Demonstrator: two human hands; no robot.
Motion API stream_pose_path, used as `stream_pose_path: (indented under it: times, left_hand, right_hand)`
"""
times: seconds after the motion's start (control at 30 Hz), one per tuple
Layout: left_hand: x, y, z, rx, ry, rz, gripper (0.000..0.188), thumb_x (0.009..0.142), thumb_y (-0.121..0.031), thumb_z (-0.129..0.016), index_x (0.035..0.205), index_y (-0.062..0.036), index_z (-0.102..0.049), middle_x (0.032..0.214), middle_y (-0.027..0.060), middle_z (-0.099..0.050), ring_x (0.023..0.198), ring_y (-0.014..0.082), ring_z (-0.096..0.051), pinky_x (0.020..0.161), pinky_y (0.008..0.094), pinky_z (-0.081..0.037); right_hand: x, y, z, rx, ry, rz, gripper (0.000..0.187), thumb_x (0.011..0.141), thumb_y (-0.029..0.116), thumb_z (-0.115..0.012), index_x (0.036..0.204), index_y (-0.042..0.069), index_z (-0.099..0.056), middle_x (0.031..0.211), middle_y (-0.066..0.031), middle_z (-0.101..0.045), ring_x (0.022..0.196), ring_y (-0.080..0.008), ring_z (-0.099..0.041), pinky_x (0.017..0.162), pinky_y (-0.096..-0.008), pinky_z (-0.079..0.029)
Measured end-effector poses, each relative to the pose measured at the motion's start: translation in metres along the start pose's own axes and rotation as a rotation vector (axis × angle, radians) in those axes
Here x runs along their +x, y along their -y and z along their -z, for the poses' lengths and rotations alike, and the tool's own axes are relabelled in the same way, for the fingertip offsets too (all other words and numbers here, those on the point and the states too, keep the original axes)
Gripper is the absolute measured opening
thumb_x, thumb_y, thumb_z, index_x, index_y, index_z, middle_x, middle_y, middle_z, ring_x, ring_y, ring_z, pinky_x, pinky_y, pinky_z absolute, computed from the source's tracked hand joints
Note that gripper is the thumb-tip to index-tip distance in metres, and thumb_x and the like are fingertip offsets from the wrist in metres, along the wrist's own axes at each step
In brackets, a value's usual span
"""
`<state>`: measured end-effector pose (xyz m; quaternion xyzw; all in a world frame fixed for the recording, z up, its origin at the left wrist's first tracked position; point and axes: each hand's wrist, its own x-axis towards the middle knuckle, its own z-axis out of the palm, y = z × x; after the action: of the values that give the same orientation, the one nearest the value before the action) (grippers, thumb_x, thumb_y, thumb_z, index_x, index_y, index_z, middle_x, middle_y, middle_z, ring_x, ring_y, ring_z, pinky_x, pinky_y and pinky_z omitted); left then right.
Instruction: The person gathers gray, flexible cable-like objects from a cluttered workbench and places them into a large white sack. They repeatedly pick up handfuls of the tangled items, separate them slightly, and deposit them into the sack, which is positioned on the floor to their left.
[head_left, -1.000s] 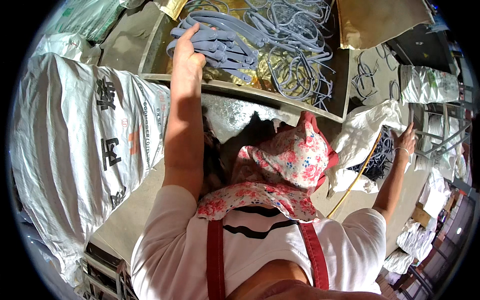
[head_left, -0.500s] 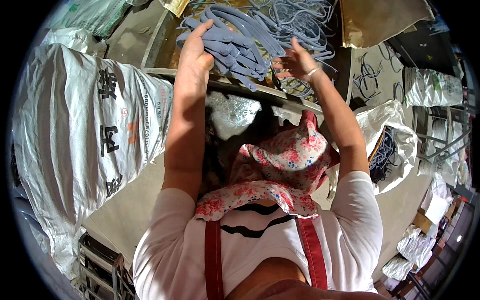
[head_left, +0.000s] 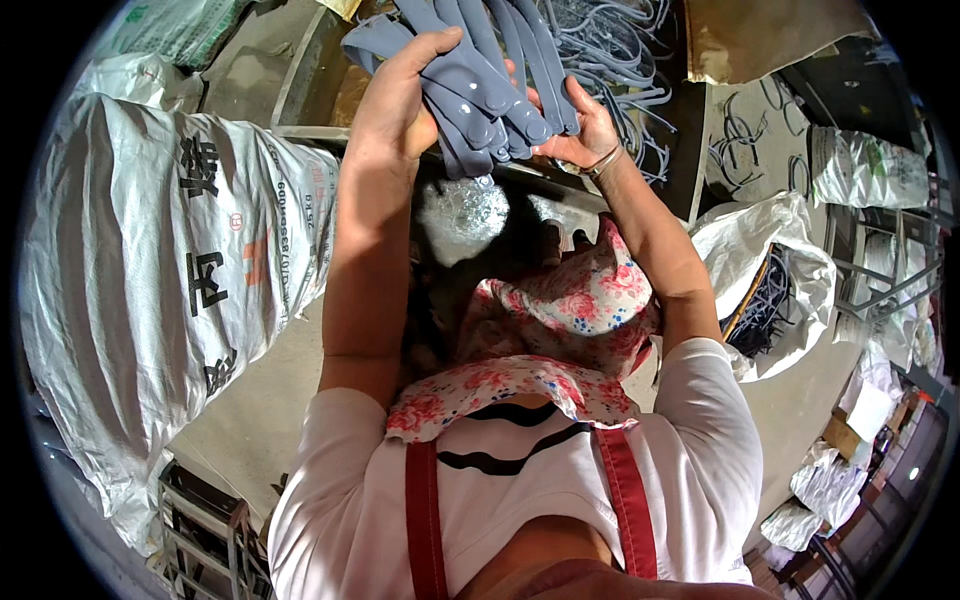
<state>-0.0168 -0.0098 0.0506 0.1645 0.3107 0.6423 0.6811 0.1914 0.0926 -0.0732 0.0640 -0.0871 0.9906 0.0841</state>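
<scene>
A bundle of blue-grey, flat, flexible straps (head_left: 470,95) with rounded ends is held up over the front edge of a shallow bin (head_left: 308,132). My left hand (head_left: 395,105) grips the bundle from the left, its thumb lying across the top. From the right, my right hand (head_left: 582,135) closes on a few straps at the bundle's side, with the thumb in front and the other fingers partly hidden behind. The rounded ends hang toward me, fanned and overlapping. Thin curled strips (head_left: 610,65) of the same colour lie in the bin beyond my right hand.
A large white woven sack (head_left: 150,250) stands close on my left. At right, an open white sack (head_left: 805,250) holds dark strips (head_left: 765,305). Loose strips (head_left: 737,140) lie on the floor beside the bin. A brown sheet (head_left: 770,35) covers the far right.
My right hand has moved in from beside the bundle, fingers spread, and closed on its right-hand straps. The bundle has come slightly nearer, its ends now pointing more toward me.
</scene>
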Motion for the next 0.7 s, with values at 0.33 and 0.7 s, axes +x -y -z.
stream_pose_path:
  times: [0.33, 0.7]
  left_hand:
    - [-0.001, -0.011, 0.010, 0.020, 0.052, -0.084, 0.036, 0.087, -0.018, -0.046, 0.110, 0.0102, -0.046, 0.094, 0.0255, -0.059, 0.083, 0.0317, -0.063, 0.075, 0.0404, -0.054]
    - [0.010, -0.029, 0.039, -0.132, -0.106, 0.011, 0.035, 0.081, -0.025, -0.047, 0.093, 0.0054, -0.058, 0.079, 0.0162, -0.065, 0.065, 0.0277, -0.063, 0.064, 0.0371, -0.054]
  right_hand:
    - [0.003, -0.012, -0.028, -0.168, -0.236, 0.046, 0.062, 0.091, 0.051, -0.032, 0.124, 0.000, -0.044, 0.120, -0.0144, -0.051, 0.109, -0.0288, -0.050, 0.087, -0.0515, -0.040]
    - [-0.004, -0.023, -0.058, -0.262, -0.354, -0.023, 0.055, 0.092, 0.046, -0.034, 0.125, 0.004, -0.042, 0.123, -0.0136, -0.048, 0.112, -0.0292, -0.047, 0.087, -0.0581, -0.040]
